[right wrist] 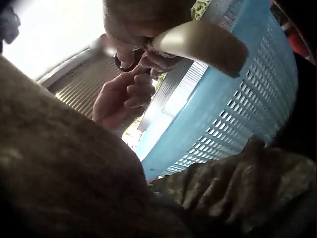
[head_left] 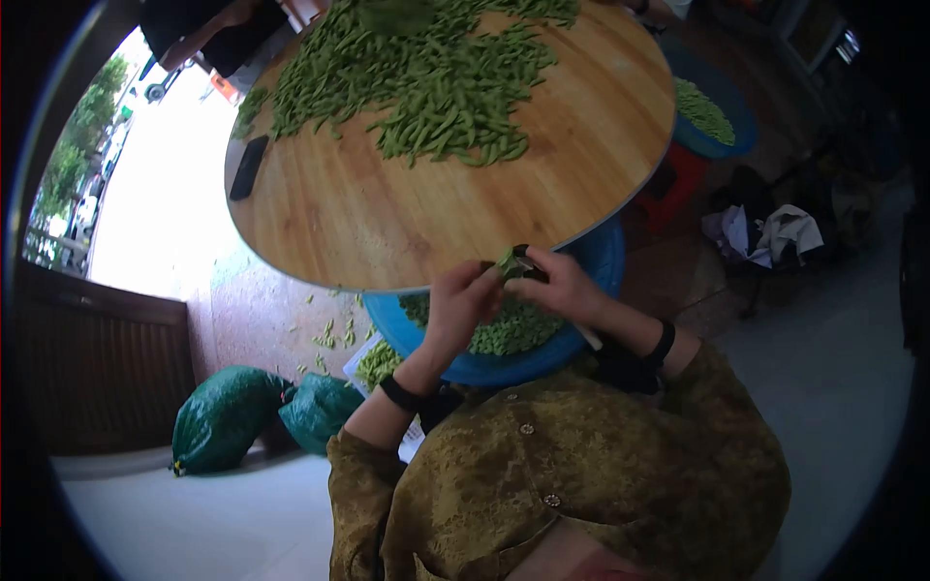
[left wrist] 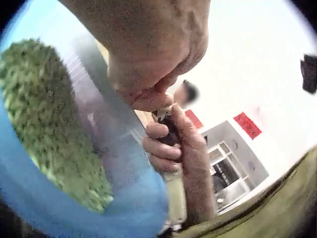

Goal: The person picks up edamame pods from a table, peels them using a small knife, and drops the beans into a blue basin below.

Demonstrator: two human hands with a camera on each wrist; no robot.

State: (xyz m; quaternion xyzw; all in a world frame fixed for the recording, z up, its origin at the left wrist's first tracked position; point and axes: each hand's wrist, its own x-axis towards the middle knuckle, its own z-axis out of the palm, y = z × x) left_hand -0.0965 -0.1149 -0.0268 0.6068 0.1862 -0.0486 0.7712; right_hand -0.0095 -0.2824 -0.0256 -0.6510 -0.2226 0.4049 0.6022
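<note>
Both hands meet over a blue plastic basket (head_left: 387, 324), close to the round table's near edge. My left hand (head_left: 462, 302) pinches a green pod (head_left: 508, 260) between thumb and fingers. My right hand (head_left: 567, 286) curls round a tool with a cream handle (right wrist: 198, 43), which sticks out past the palm in the right wrist view; fingers hide its working end. The right thumb and fingers come right up to the pod and the left fingertips. Below, loose green beans (head_left: 509, 334) fill the basket, also showing in the left wrist view.
A heap of green pods (head_left: 446, 97) covers the far part of the round wooden table (head_left: 601, 116). A black phone-like slab (head_left: 249, 167) lies at its left edge. Green sacks (head_left: 232, 416) and scattered pods are on the floor at left. Another blue basin (head_left: 731, 145) stands at right.
</note>
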